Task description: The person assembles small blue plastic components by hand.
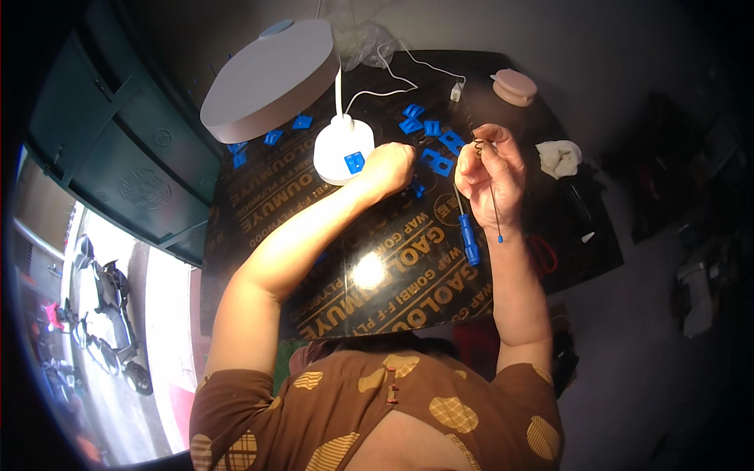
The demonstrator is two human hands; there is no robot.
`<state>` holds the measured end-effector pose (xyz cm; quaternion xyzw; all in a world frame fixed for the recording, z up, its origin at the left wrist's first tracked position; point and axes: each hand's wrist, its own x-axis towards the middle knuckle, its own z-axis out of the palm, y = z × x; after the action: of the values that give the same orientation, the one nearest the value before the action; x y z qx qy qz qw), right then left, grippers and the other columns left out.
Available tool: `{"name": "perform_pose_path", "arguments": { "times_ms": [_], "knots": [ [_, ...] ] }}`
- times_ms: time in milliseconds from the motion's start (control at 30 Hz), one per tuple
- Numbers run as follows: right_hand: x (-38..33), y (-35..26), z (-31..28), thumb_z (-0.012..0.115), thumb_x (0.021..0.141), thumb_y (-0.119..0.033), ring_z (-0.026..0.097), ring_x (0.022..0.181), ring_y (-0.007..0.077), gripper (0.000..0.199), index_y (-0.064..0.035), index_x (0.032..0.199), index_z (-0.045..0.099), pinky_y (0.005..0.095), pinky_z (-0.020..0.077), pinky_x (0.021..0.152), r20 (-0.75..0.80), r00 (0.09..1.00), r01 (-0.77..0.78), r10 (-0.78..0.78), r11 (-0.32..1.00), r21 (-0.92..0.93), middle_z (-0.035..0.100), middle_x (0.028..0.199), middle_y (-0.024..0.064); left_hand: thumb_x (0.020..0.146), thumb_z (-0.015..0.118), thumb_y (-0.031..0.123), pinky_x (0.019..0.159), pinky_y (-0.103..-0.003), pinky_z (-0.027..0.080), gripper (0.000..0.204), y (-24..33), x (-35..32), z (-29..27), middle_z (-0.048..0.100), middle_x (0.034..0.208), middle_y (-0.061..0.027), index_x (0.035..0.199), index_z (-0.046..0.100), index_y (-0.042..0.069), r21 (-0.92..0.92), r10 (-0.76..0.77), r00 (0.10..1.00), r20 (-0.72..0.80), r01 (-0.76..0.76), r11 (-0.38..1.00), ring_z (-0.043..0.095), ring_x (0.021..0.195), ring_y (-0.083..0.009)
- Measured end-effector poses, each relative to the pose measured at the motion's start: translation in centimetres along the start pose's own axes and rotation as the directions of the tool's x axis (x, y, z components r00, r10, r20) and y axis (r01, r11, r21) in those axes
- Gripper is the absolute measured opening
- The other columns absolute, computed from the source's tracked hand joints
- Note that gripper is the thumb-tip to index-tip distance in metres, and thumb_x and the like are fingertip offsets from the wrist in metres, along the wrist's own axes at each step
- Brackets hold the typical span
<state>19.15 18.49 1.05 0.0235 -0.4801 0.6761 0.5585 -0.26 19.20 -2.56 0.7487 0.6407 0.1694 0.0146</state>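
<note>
Pinching a thin cord (495, 196) in the right hand (507, 179)
Its grip is clamped on the cord above the worktop (314, 302); the left hand (388, 168) curls, contents hidden. Best pinch lightly, letting the blue tip (499, 239) hang free.

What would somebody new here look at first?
Probably the big round lamp, at the back left of the dark table. Next, maybe, the bright blue pieces scattered across the table's far half, and the right hand beside some, holding a thin dark strand.
</note>
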Motion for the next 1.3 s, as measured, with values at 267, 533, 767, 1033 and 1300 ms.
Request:
{"name": "perform_pose_path", "arguments": {
  "times_ms": [267,533,767,1033,1300],
  "knots": [
    [0.1,0.1,-0.2,0.048,0.096,-0.015,0.049,0.058,0.0093,0.021,-0.0022,0.112,0.053,0.0222,0.0414,0.045,0.037,0.997,-0.068,0.066,0.995,0.073,0.059,0.071,0.0094,0.071,0.061,0.005,0.071,-0.046,0.052,0.007,0.3,0.6,0.8,0.065,0.078,-0.0234,0.074,0.064,-0.001,0.043,-0.025,0.999,0.04,0.023,0.999,0.065,0.081,-0.0389],
    [-0.1,0.6,-0.2,0.047,0.093,-0.012,0.052,0.061,0.0111,0.023,-0.0032,0.114,0.052,0.0253,0.0469,0.051,0.1,0.973,-0.221,0.206,0.961,0.164,0.065,0.082,0.0172,0.07,0.061,0.006,0.072,-0.046,0.052,0.016,0.3,0.8,1.2,0.065,0.079,-0.0235,0.083,0.062,-0.004,0.024,-0.024,1.0,-0.002,0.025,0.999,0.065,0.081,-0.0388],
    [-0.4,1.2,0.4,0.056,0.092,-0.007,0.052,0.066,0.0081,0.029,-0.0079,0.12,0.047,0.023,0.047,0.056,0.049,0.998,-0.031,0.027,0.995,0.091,0.067,0.095,0.0181,0.068,0.067,0.012,0.073,-0.043,0.051,0.023,1.7,-1.0,-1.6,0.065,0.08,-0.0234,0.084,0.061,-0.003,-0.223,-0.149,0.989,0.015,0.149,0.963,0.065,0.082,-0.0376],
    [-0.3,1.2,0.7,0.051,0.098,-0.022,0.05,0.059,0.0071,0.021,-0.0057,0.111,0.051,0.0228,0.0431,0.048,-0.049,0.996,-0.073,0.074,0.997,0.03,0.068,0.08,0.0122,0.073,0.063,0.009,0.046,-0.021,0.034,0.008,1.9,-7.0,-4.7,0.052,0.066,0.003,0.08,0.059,0.006,-0.833,-0.258,0.95,0.176,0.283,0.475,0.044,0.053,-0.006],
    [-0.8,2.3,1.2,0.047,0.1,-0.024,0.044,0.052,0.0063,0.025,-0.0038,0.111,0.058,0.0202,0.0387,0.043,-0.038,0.984,-0.164,0.171,0.976,0.143,0.063,0.068,0.0078,0.083,0.062,0.011,0.039,-0.018,0.03,0.01,1.4,-12.5,-5.6,0.052,0.065,0.0002,0.077,0.056,0.006,-0.945,-0.314,0.893,0.323,0.284,-0.164,0.04,0.049,-0.0036]
  ]
}}
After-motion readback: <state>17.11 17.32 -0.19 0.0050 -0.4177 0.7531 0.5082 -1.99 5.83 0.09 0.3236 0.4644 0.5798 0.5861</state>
